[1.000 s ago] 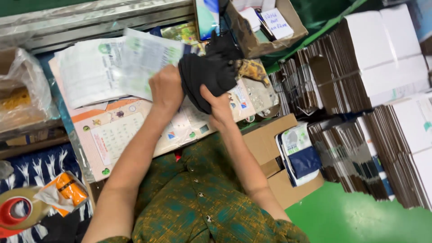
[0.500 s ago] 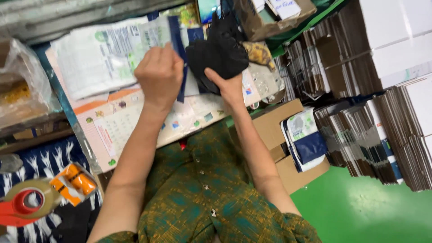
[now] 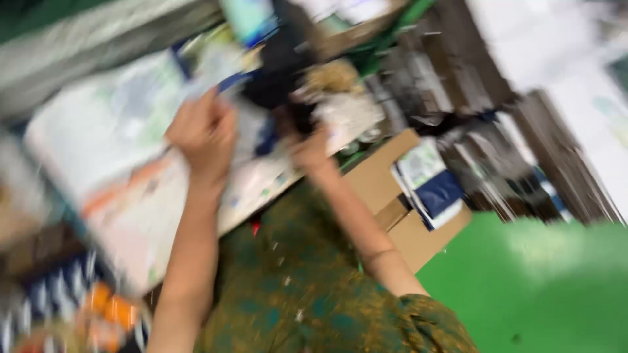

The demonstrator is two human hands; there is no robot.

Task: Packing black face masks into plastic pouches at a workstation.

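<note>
While the view is badly blurred, the left hand (image 3: 203,134) appears curled around a sheet of printed paper (image 3: 124,124) on the bench (image 3: 275,180), and the right hand (image 3: 311,150) grips a dark cloth bundle (image 3: 278,72) just beyond it. Better to keep both holds firm and the paper flat against the cloth.
</note>
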